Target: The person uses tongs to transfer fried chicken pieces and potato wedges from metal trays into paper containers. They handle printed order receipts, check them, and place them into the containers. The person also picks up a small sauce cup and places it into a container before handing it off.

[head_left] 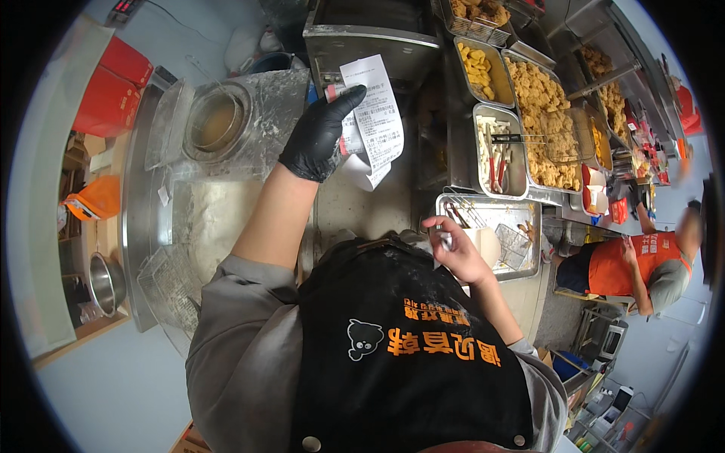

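Note:
My left hand (325, 127), in a black glove, pinches several printed paper slips (376, 116) between thumb and fingers; the slips hang down and one end curls. My right hand (457, 249) is bare, its fingers curled around a small crumpled piece of white paper (446, 241), beside a metal tray (535, 238) with wire racks. Beyond it stands a steel pan of tongs and white food pieces (518, 170). Next to that, a long pan holds fried chicken pieces (538, 85), with a wire skimmer (569, 136) lying on top.
At left are a floury worktop (212, 221), a round metal sieve (215, 122) and a wire basket (167, 297). An orange bag (96, 198) and steel bowl (106, 283) sit on shelving. A person in an orange apron (634, 263) is at the right.

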`<move>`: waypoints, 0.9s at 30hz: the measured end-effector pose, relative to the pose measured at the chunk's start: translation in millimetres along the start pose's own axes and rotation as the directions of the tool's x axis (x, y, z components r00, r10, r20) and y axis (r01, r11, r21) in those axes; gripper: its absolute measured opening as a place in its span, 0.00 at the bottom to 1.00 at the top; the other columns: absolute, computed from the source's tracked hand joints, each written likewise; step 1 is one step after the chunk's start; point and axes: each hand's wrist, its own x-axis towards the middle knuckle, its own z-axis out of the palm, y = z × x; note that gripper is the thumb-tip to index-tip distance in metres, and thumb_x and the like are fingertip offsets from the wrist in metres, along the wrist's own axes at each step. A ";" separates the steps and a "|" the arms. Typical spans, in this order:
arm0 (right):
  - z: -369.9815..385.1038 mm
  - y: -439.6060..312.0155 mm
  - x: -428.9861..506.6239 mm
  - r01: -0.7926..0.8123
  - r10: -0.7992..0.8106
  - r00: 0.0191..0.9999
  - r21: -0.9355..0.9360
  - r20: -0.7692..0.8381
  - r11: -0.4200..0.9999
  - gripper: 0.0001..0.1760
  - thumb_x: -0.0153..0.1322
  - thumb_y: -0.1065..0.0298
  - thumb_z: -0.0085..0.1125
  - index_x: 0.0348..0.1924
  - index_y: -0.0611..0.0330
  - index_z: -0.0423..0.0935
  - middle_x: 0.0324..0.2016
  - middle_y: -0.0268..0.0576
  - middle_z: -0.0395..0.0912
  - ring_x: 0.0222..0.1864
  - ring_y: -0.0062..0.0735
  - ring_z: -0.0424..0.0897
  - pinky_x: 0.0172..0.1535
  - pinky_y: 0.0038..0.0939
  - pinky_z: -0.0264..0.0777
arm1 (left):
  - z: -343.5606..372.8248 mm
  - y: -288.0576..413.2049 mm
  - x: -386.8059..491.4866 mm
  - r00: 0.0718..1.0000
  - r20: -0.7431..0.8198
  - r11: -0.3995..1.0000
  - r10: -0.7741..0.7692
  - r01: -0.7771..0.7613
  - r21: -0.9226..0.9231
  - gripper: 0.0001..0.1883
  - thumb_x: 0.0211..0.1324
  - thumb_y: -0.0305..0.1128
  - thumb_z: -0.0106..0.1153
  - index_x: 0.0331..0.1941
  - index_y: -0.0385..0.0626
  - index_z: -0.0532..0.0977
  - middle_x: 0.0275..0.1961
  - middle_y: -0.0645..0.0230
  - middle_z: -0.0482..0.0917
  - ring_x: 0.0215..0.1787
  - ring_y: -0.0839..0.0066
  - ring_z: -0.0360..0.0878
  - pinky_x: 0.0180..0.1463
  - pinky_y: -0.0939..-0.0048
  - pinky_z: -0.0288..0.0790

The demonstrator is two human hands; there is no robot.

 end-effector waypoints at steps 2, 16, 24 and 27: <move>-25.2 -3.2 4.3 -0.008 -0.028 0.988 -0.225 -0.153 0.974 0.17 0.82 0.58 0.66 0.58 0.60 0.77 0.32 0.27 0.70 0.31 0.15 0.67 0.37 0.20 0.64 | 3.0 1.5 7.6 0.999 -0.022 1.000 -0.026 0.026 0.001 0.19 0.76 0.33 0.61 0.66 0.42 0.75 0.57 0.61 0.87 0.58 0.67 0.89 0.62 0.59 0.83; -268.6 48.6 99.5 -0.609 -0.134 0.627 -0.590 -0.768 0.530 0.43 0.85 0.32 0.40 0.38 0.69 0.87 0.28 0.66 0.85 0.34 0.64 0.87 0.44 0.56 0.78 | 51.1 22.8 120.5 0.994 -0.106 0.971 0.014 0.012 0.241 0.20 0.77 0.35 0.62 0.65 0.39 0.78 0.58 0.61 0.88 0.58 0.69 0.89 0.62 0.63 0.83; -279.6 75.7 107.1 -0.528 -0.125 0.824 -0.829 -0.553 0.187 0.25 0.83 0.44 0.51 0.50 0.57 0.85 0.50 0.58 0.83 0.53 0.65 0.80 0.57 0.60 0.72 | 67.6 28.1 196.2 0.991 -0.134 0.965 -0.002 0.037 0.261 0.20 0.76 0.33 0.62 0.66 0.38 0.77 0.58 0.61 0.88 0.58 0.68 0.89 0.62 0.63 0.83; -272.8 72.0 105.2 -0.568 -0.197 0.787 -0.811 -0.585 0.139 0.22 0.81 0.47 0.54 0.56 0.52 0.85 0.67 0.51 0.76 0.67 0.64 0.71 0.68 0.67 0.61 | 68.4 30.1 226.3 0.994 -0.108 0.964 0.007 0.022 0.266 0.19 0.75 0.35 0.64 0.63 0.36 0.80 0.56 0.60 0.89 0.56 0.69 0.90 0.60 0.64 0.83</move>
